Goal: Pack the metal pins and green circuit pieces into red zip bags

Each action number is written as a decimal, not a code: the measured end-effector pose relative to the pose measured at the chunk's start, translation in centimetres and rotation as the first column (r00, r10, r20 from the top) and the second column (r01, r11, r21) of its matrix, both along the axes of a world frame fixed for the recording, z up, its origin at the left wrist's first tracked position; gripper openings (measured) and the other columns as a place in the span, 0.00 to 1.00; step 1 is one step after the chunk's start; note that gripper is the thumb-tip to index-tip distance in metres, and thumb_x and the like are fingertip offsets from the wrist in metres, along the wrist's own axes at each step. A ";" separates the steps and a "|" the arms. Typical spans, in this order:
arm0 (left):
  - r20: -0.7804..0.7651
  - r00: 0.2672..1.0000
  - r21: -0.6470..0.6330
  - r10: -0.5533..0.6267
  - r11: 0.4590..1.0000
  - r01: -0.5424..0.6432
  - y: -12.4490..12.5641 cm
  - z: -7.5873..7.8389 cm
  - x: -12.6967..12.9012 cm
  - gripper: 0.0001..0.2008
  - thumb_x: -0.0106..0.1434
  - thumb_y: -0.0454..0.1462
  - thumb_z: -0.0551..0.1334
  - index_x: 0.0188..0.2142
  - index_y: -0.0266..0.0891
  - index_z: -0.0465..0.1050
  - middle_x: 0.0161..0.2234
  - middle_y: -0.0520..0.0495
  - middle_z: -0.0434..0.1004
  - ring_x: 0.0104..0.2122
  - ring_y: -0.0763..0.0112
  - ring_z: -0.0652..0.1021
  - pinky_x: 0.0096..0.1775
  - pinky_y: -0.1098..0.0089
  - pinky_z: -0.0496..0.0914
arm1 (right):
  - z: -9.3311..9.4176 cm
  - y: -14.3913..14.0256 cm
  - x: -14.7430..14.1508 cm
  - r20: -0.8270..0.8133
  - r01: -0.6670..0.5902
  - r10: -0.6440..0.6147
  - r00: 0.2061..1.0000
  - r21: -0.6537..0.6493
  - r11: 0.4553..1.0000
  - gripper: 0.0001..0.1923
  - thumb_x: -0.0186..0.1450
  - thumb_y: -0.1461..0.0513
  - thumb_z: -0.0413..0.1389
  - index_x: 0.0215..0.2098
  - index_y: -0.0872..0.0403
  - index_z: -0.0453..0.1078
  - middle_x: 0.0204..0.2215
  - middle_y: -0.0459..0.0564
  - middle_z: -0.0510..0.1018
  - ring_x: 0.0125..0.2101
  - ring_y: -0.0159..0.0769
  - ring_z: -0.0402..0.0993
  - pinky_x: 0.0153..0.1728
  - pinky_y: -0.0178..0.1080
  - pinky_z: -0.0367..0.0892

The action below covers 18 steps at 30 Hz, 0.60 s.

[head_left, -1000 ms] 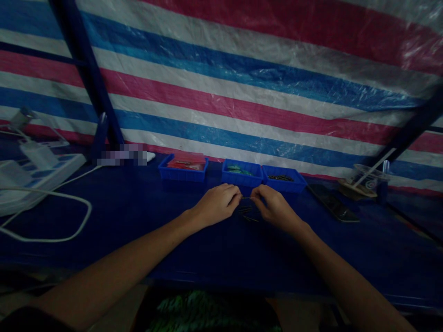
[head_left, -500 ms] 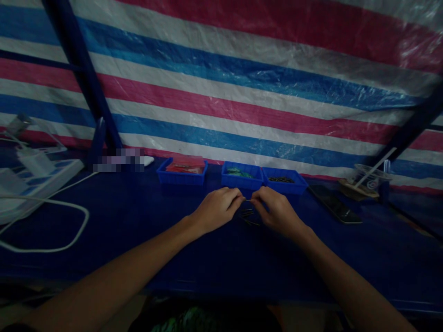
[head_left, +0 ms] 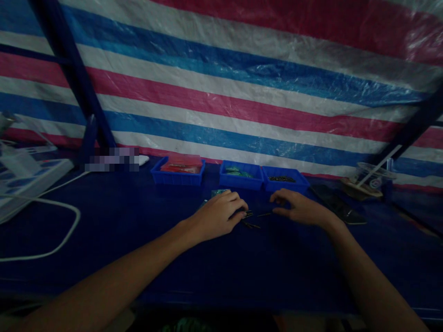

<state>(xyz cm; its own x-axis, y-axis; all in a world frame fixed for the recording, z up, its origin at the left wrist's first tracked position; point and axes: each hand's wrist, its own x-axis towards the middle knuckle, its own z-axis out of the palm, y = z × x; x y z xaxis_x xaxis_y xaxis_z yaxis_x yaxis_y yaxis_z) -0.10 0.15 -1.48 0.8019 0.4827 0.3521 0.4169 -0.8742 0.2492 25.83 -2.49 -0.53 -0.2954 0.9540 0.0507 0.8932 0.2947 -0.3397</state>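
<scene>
My left hand (head_left: 221, 214) rests low over the blue table, fingers curled. Its thumb and forefinger close on the near ends of some thin dark rods (head_left: 248, 214), which look like small drill bits. More such rods (head_left: 252, 225) lie just below its fingertips. A teal plastic packet (head_left: 218, 192) shows partly from behind this hand. My right hand (head_left: 301, 206) hovers to the right, thumb and fingers apart with nothing between them. One single rod (head_left: 264, 214) lies by its fingertips.
Behind the hands stand a blue bin (head_left: 178, 177) of red packets, a bin (head_left: 240, 181) of green packets and a bin (head_left: 286, 185) of dark rods. A phone (head_left: 341, 207) and a clear cup (head_left: 375, 173) sit right. At left are a power strip (head_left: 51, 177) and white cable (head_left: 74, 230).
My hands, fingertips together around something thin before, have parted. The right one moved right and opened; the left came down to the rods. A teal packet and a separate single rod now show.
</scene>
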 end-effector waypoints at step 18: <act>0.199 0.979 0.101 0.036 0.993 -0.057 0.1 -0.2 0.2 0.05 0.64 0.35 0.55 0.36 0.37 0.69 0.33 0.49 0.73 0.35 0.69 0.72 0.39 0.68 0.67 | -0.5 -0.9 -6.7 -0.200 -0.160 0.226 0.953 0.301 0.940 0.07 0.65 0.64 0.45 0.29 0.54 0.61 0.28 0.47 0.67 0.30 0.32 0.63 0.33 0.36 0.59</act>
